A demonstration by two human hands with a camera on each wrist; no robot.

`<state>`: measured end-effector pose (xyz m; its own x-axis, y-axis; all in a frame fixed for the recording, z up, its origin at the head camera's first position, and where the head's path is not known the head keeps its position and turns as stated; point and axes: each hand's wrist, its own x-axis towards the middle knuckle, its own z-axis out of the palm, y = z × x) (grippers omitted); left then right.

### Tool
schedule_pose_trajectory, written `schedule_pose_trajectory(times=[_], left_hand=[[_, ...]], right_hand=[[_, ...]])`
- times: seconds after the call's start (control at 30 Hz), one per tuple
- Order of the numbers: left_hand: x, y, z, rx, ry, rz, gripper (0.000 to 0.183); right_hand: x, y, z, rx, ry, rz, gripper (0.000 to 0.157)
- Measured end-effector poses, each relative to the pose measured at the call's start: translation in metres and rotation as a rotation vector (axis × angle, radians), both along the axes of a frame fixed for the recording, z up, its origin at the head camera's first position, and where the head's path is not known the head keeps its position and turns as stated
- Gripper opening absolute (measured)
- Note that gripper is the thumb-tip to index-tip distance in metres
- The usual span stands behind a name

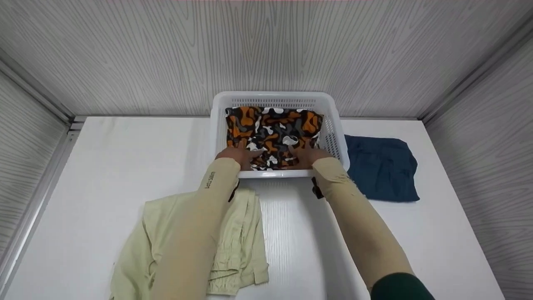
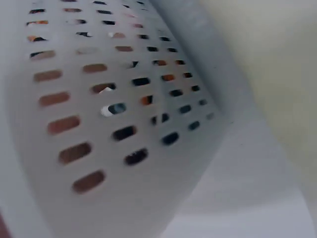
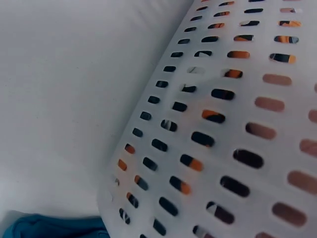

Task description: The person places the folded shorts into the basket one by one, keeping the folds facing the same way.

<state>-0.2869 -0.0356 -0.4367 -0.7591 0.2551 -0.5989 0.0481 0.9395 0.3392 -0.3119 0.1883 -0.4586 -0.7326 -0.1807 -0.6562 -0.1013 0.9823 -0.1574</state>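
By the desk's [image 1: 125,166] far edge, patterned cloth [image 1: 275,130] is laid crosswise in the basket [image 1: 275,174], ahead of left hand [image 1: 239,155] and right hand [image 1: 310,156], its near side touched equally by spread fingers.

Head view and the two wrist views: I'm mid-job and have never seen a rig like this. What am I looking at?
There is no machine at work here, just a person's left hand and right hand. The head view comes from a camera worn on the head, looking forward and down. Each wrist view comes from a camera on that wrist; both show the basket wall close up, with pattern and skin visible through its holes.

On the white table stands the basket. The green cloth lies in front and to the left, partly hidden by the left arm; the blue cloth lies at the right. Both hands touch the patterned cloth inside the basket; whether they grip it, I can't tell.
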Motion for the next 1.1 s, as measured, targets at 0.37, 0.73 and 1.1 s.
schedule_pose_trajectory(times=[0.37, 0.73, 1.1], left_hand=[[0.009, -0.007, -0.001, 0.127, 0.02, 0.015, 0.068], [0.059, -0.051, 0.04, 0.486, 0.286, -0.159, 0.054], [0.18, -0.109, -0.014, 0.468, 0.463, -0.05, 0.05]], right_hand=[[0.012, 0.001, 0.012, -0.074, 0.026, 0.0, 0.086], [0.046, 0.047, 0.025, -0.532, 0.334, -0.045, 0.06], [0.148, 0.072, -0.005, -0.677, 0.781, -0.038, 0.042]])
